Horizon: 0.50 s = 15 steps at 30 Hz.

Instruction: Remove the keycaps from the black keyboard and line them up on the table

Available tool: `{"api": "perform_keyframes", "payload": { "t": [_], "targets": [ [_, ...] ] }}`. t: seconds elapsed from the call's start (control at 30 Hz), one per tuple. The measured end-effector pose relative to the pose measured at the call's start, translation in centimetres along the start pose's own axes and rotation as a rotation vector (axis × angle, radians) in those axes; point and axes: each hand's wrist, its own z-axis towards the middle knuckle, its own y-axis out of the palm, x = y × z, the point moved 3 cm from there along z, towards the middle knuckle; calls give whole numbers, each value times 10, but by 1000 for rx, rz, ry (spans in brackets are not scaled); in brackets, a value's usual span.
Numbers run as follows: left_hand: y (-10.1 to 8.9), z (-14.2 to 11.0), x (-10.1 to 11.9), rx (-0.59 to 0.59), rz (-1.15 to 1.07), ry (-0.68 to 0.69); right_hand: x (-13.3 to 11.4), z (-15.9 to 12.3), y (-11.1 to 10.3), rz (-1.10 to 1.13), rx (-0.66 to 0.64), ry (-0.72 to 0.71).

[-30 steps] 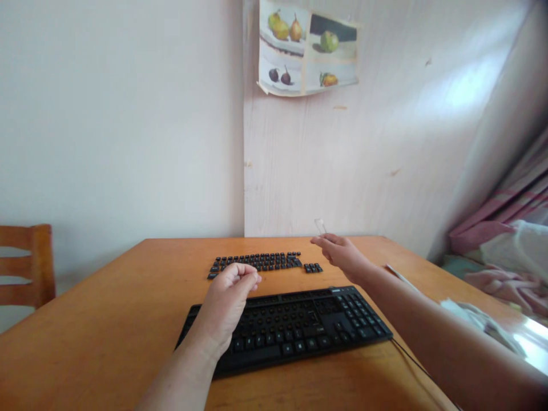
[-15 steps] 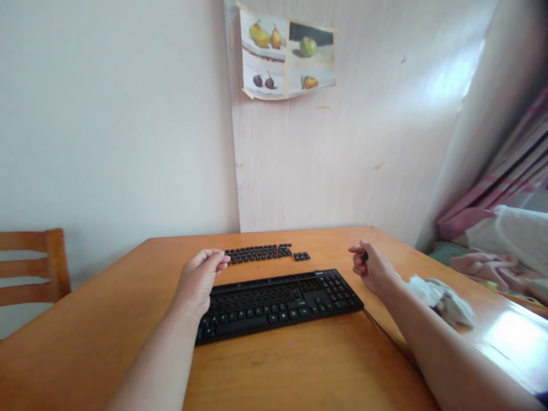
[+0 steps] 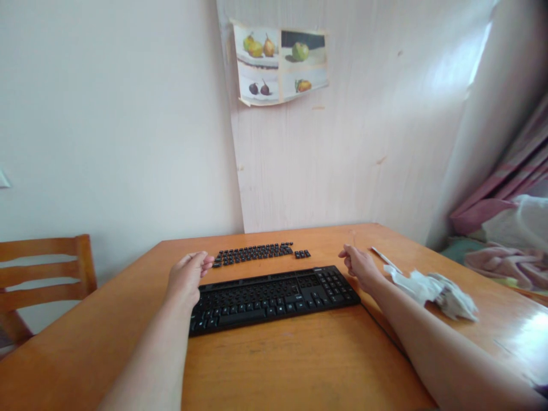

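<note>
A black keyboard [image 3: 274, 297] lies across the orange wooden table [image 3: 299, 365]. Behind it sit rows of loose black keycaps [image 3: 254, 254] and a small separate group of keycaps [image 3: 302, 254]. My left hand [image 3: 186, 275] rests at the keyboard's left end, its fingers together and lightly curled, with nothing showing in them. My right hand [image 3: 357, 264] hovers by the keyboard's right end. Its fingers are curled closed, and what they hold, if anything, is hidden.
A thin white strip [image 3: 384, 258] and crumpled white paper [image 3: 432, 285] lie right of my right arm. The keyboard cable [image 3: 385, 334] runs under that arm. A wooden chair [image 3: 43, 274] stands at the left. A fruit poster [image 3: 280, 65] hangs on the wall, and bedding [image 3: 505, 257] lies at the far right.
Both hands have drawn back from the loose keycaps to the two ends of the keyboard. The clear piece my right hand held up a second ago no longer shows. The view shifted.
</note>
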Motion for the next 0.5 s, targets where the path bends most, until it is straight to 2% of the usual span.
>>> {"api": "perform_keyframes", "payload": {
  "t": [0.27,0.5],
  "targets": [
    [-20,16,-6,131,-28,-85,4,-2,4,-92,-14,25],
    [-30,23,-9,189,-46,-119,6,-3,5,-150,-18,38]
  ]
}}
